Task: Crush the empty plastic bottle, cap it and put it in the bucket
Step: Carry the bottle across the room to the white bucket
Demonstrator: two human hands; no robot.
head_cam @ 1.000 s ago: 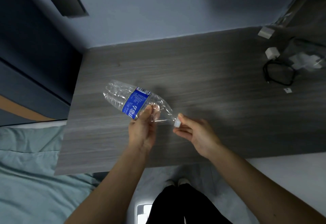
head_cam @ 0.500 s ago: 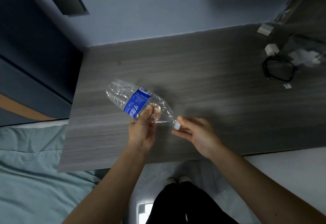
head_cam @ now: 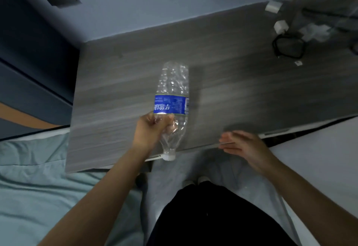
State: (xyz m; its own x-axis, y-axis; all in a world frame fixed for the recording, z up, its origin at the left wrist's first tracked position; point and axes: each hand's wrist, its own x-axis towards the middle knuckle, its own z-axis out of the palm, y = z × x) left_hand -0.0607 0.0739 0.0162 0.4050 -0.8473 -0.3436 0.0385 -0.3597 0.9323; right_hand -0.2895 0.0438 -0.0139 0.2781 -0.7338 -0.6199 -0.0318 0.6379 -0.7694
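A: What is the left hand (head_cam: 153, 127) doing?

B: Its grip is closing around the crumpled plastic bottle (head_cam: 172, 98), fingers wrapping the clear shoulder just below the blue label (head_cam: 171, 104). The bottle is being held above the counter (head_cam: 232, 83), near its front edge, base pointing toward the back wall and neck pointing toward the person.

A: Is the cap on?

B: A white cap (head_cam: 169, 157) is sitting on the neck, and that end is hanging just past the counter's front edge. How tightly it is seated, I cannot tell.

A: And the right hand (head_cam: 244, 145)?

B: It is hovering at the front edge of the counter, well apart from the bottle, grip loose with the fingers spread and holding nothing. The hand is blurring somewhat.

A: Anything else on the counter?

B: At the far right corner a black cable (head_cam: 288, 46) is lying in a loop, with a small white plug (head_cam: 281, 26) beside it and some clear plastic wrapping (head_cam: 315, 31) next to that. A pale green bed (head_cam: 38, 178) is lying by the counter's left front corner.
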